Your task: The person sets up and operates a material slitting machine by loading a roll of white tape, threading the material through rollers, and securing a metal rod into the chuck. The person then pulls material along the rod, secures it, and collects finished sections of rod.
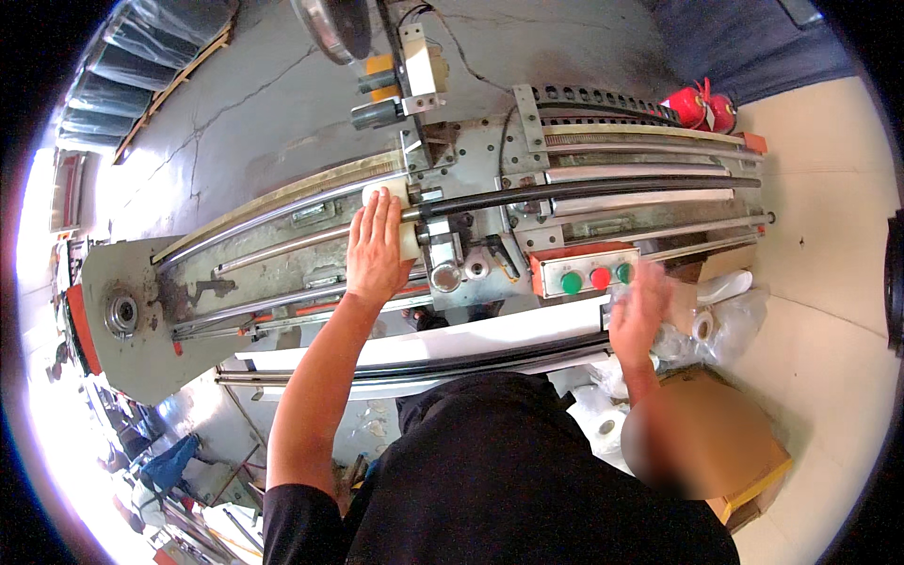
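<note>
My left hand (pixel 375 250) lies palm down with stretched fingers over a short white roll (pixel 408 241), at the middle of a long machine (pixel 447 155). The white roll surrounds a metal shaft (pixel 292 243) that runs left; a black rod (pixel 565 191) continues to the right. Close to the right end of a control box (pixel 586 271) is my right hand (pixel 642 306), its fingers smeared by motion. The box has a green button (pixel 571 282), a red button (pixel 601 278) and another green button (pixel 623 273). Whether my right fingers touch the box, I cannot tell.
A round metal disc (pixel 337 28) and a motor (pixel 377 114) stand beyond the bed. Two red fire extinguishers (pixel 687 106) are at the far right. Plastic-wrapped rolls (pixel 704 325) and a cardboard box (pixel 753 452) lie on my right. Long bars (pixel 414 363) run before my body.
</note>
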{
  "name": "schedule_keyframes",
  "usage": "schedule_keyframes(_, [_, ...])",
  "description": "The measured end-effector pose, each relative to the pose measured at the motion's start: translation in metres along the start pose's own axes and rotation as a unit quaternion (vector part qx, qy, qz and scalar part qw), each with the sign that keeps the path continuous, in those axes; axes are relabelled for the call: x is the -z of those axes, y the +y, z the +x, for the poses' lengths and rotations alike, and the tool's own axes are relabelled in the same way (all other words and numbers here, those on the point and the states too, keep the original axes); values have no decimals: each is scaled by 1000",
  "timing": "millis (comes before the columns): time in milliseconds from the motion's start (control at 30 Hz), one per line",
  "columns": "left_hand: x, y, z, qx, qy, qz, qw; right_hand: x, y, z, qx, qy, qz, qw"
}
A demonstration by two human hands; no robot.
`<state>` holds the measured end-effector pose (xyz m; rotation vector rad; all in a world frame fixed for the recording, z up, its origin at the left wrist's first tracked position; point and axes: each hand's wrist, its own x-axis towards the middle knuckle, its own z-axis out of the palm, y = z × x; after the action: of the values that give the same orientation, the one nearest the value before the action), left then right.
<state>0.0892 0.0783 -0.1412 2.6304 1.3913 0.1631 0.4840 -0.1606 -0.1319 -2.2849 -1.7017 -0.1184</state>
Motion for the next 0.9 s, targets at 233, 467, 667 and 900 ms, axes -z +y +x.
schedule_keyframes(233, [-8,-6,-4,-9,14,23,1000,-8,-15,5,-55,-86,71,992])
schedule_keyframes(467, [-3,-3,-7,-11,4,34,999,-15,-88,-31,32,-100,274,956])
schedule_keyframes(667, [2,-11,-8,-19,-16,62,998,-32,-140,-49,70,-231,368,898])
schedule_keyframes(900, [15,-24,-14,-19,-19,76,997,-45,-174,-40,173,-327,399,839])
